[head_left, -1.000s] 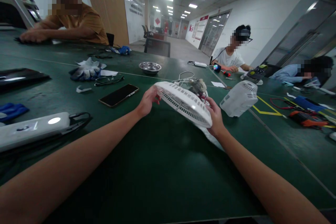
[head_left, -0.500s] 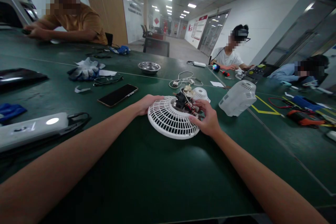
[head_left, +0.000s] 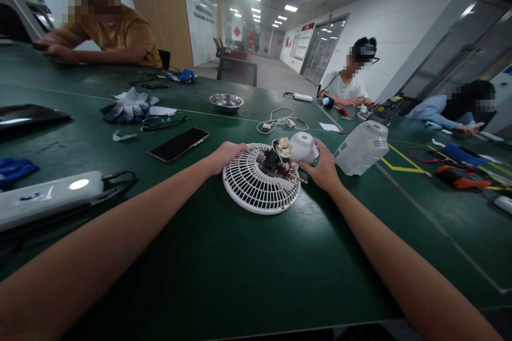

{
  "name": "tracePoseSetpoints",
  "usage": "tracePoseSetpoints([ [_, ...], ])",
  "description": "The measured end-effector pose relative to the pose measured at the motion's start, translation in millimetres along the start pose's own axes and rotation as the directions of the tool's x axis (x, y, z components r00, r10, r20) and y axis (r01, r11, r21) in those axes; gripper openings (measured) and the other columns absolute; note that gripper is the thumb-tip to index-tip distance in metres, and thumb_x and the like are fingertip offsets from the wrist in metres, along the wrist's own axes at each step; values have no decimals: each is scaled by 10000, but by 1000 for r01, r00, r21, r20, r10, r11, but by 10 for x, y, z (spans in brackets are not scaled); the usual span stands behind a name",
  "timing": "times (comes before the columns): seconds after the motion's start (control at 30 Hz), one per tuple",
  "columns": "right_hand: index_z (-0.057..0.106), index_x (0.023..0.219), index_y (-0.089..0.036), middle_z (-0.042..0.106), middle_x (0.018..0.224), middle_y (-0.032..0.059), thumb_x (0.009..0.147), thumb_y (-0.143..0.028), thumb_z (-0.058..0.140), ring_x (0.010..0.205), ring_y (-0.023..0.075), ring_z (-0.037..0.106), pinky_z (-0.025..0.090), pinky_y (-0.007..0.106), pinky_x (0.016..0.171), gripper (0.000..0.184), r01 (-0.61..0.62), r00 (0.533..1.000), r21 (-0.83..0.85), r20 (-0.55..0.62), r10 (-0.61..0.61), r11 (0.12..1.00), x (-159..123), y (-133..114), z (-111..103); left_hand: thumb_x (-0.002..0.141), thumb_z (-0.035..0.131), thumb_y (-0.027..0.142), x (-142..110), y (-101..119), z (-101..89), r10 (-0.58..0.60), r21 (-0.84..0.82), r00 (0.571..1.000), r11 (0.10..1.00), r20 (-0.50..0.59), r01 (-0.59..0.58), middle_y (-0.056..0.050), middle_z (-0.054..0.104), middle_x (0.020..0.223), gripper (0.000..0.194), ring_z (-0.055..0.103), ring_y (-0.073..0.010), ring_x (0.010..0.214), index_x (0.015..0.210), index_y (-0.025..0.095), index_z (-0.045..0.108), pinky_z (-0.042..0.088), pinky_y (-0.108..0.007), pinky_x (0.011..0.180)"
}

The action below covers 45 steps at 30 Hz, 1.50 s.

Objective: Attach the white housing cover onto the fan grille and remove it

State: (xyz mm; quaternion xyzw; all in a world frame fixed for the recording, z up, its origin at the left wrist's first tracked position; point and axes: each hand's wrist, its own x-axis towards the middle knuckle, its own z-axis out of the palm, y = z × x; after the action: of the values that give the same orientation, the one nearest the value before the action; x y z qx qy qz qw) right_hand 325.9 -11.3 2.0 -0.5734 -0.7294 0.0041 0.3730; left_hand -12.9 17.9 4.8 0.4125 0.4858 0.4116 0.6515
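A white round fan grille [head_left: 244, 186] lies on the green table in front of me, its dark motor [head_left: 272, 161] and thin wires exposed on top. My left hand [head_left: 227, 157] grips the grille's left rim, fingers over the edge. Just behind the motor is a white rounded motor cover [head_left: 304, 145] with vent slots. My right hand [head_left: 326, 168] is closed around the right side of this cover, with the thumb in front and fingers behind. To the right of that hand stands a translucent white plastic housing [head_left: 362, 148].
A phone [head_left: 179, 144], gloves [head_left: 128, 106] and a metal bowl [head_left: 226, 103] lie left and behind. A white cable [head_left: 276, 121] is coiled beyond the grille. At right are an orange-and-black tool [head_left: 460, 177] and yellow tape [head_left: 404, 166]. Several people sit around the table.
My right hand has left the motor and grille and moved back and right to the motor cover. The grille has tilted down flatter, with my left hand still on its rim.
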Motion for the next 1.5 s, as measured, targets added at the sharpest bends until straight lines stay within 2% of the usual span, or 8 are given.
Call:
tracePoseSetpoints([
  [0.2, 497, 1453, -206, 727, 1181, 126, 670, -536, 815, 997, 320, 712, 583, 535, 948, 907, -306, 951, 198, 26, 307, 931, 81, 149, 78, 788, 785, 291, -11, -4, 15, 27, 91, 999, 996, -26, -24, -108, 795, 804, 170, 747, -225, 659, 838, 137, 735, 573, -342, 653],
  [0.37, 578, 1193, -245, 746, 985, 98, 853, -779, 443, 879, 288, 752, 645, 472, 808, 648, -479, 870, 669, 272, 412, 568, 45, -130, 16, 788, 765, 314, 0, -24, 21, 148, 217, 988, 967, -53, -133, -71, 779, 765, 146, 729, -230, 695, 787, 170, 745, 551, -339, 694],
  [0.47, 562, 1234, -265, 745, 1154, 110, 879, -740, 469, 1005, 304, 748, 644, 486, 867, 600, -409, 903, 796, 283, 322, 447, -47, -393, -28, 785, 764, 321, -18, -1, 25, 367, 444, 924, 849, -107, -286, -64, 814, 920, 166, 748, -258, 888, 878, 187, 792, 541, -331, 828],
  [0.6, 445, 1421, -330, 728, 1146, 60, 793, -598, 758, 1022, 306, 716, 623, 511, 923, 751, -166, 986, 750, 114, 123, 640, -189, -623, -60, 923, 644, 391, -142, 97, 79, 577, 596, 816, 658, -6, -461, -63, 811, 1126, 263, 719, -278, 1107, 1016, 211, 811, 489, -338, 1020],
  [0.8, 376, 1514, -360, 676, 1214, 75, 800, -491, 833, 1079, 310, 691, 585, 561, 1014, 857, 84, 983, 532, 95, -158, 843, -275, -717, -156, 1015, 545, 445, -466, 235, 271, 632, 394, 696, 576, 340, -716, -81, 774, 1242, 375, 684, -294, 1181, 1200, 203, 766, 482, -369, 1046],
  [1.0, 435, 1521, -349, 618, 1352, 107, 774, -423, 823, 1174, 356, 643, 565, 606, 1026, 845, 203, 962, 356, 104, -254, 912, -262, -755, -227, 726, 905, 410, -572, 285, 340, 534, 436, 719, 572, 446, -695, -136, 778, 1176, 594, 714, -318, 1039, 1252, 192, 736, 518, -372, 903],
  [1.2, 407, 1585, -341, 672, 1374, 99, 829, -529, 801, 1153, 359, 679, 583, 592, 996, 873, 191, 941, 423, 179, -289, 886, -255, -715, -252, 694, 913, 481, -538, 311, 302, 576, 567, 636, 329, 513, -755, -140, 769, 1035, 525, 705, -308, 923, 1086, 162, 773, 520, -397, 831],
  [1.5, 370, 1653, -323, 551, 1602, 100, 900, -587, 725, 1400, 406, 579, 456, 690, 1162, 874, 289, 912, 344, 185, -366, 893, -221, -697, -232, 743, 839, 526, -495, 324, 257, 397, 549, 648, 344, 650, -761, -173, 735, 1282, 712, 709, -349, 1151, 1322, 154, 655, 567, -451, 921],
])
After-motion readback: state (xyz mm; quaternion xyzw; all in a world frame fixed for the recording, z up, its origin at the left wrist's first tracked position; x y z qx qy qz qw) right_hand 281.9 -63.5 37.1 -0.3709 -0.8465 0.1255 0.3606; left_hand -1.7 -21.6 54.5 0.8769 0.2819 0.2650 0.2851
